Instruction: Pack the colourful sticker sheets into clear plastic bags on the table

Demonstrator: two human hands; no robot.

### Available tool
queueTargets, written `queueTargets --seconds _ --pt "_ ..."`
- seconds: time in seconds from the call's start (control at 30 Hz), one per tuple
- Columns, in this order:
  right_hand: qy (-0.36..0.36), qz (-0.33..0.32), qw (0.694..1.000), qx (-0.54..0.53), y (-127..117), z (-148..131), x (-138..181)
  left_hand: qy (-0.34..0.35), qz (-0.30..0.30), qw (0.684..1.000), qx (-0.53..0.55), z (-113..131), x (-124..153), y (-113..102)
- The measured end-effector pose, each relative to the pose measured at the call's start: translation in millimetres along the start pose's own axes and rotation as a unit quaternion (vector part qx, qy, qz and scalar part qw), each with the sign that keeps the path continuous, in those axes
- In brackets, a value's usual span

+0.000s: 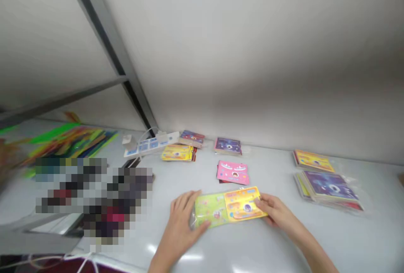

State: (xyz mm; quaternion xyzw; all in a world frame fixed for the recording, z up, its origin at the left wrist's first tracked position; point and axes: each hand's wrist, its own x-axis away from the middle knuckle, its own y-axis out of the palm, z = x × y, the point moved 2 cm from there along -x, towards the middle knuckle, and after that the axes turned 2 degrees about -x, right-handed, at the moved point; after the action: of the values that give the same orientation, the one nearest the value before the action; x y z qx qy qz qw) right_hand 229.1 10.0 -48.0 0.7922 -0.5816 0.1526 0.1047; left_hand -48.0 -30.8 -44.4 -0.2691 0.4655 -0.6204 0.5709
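Observation:
My left hand grips the left end of a green printed card that looks to be inside a clear plastic bag. Its fingers lie along the upper left edge and the thumb along the lower edge. My right hand pinches the right end of a yellow-orange printed card. The yellow card's left edge meets the green card's right end; whether it sits inside the bag I cannot tell. Just beyond them lies a pink card with a dark red edge under it.
Bagged purple cards lie near the wall, left of a yellow bagged stack and a larger purple bagged stack. Yellow cards and another purple stack adjoin a white power strip. A metal frame post stands left.

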Motion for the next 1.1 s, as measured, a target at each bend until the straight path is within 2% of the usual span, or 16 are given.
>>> queueTargets --seconds 0.13,0.2,0.27,0.4,0.47,0.53,0.6,0.73,0.8,0.87,0.93,1.03,1.1 --pt "0.011 0.054 0.998 0.019 -16.8 -1.9 0.8 0.004 -0.004 1.000 0.000 -1.9 0.8 0.7" --pt "0.013 0.060 0.998 0.027 -19.0 -3.7 2.7 0.003 -0.002 1.000 -0.004 -3.1 0.7 0.8" --pt "0.007 0.034 0.999 0.025 -11.9 -4.4 3.7 0.004 0.001 1.000 -0.006 -3.8 0.4 0.8" --pt "0.000 -0.048 0.999 0.001 20.5 2.0 -1.3 0.014 -0.001 1.000 -0.001 -3.3 0.0 1.2" --pt "-0.011 -0.046 0.999 -0.022 34.8 5.2 -5.9 0.014 -0.002 1.000 -0.001 -2.8 0.0 1.2" --pt "-0.031 -0.002 0.999 -0.041 42.5 3.9 -8.6 0.009 -0.003 1.000 -0.004 -2.7 0.0 1.1" --pt "-0.061 0.018 0.998 -0.016 46.1 -2.7 -7.8 0.008 -0.001 1.000 -0.008 -3.0 -0.3 1.1" --pt "-0.127 -0.058 0.985 0.098 52.9 -17.3 -2.0 0.029 -0.006 0.999 -0.012 -5.2 -1.3 3.0" --pt "-0.132 -0.059 0.981 0.131 53.6 -16.7 -3.4 0.032 -0.008 0.999 -0.014 -6.8 -1.5 4.4" --pt "-0.118 -0.009 0.982 0.146 48.4 -11.2 -10.0 0.027 -0.009 1.000 -0.013 -8.0 -1.4 5.5" --pt "-0.104 0.074 0.980 0.155 36.6 -5.2 -19.9 0.022 -0.011 1.000 -0.011 -8.5 -1.3 6.2" --pt "-0.102 0.211 0.952 0.195 12.9 -2.7 -35.3 0.020 -0.007 1.000 -0.009 -8.5 -1.4 6.6" --pt "-0.091 0.253 0.937 0.222 0.6 -4.5 -44.3 0.018 -0.005 1.000 -0.009 -8.5 -1.7 6.4"
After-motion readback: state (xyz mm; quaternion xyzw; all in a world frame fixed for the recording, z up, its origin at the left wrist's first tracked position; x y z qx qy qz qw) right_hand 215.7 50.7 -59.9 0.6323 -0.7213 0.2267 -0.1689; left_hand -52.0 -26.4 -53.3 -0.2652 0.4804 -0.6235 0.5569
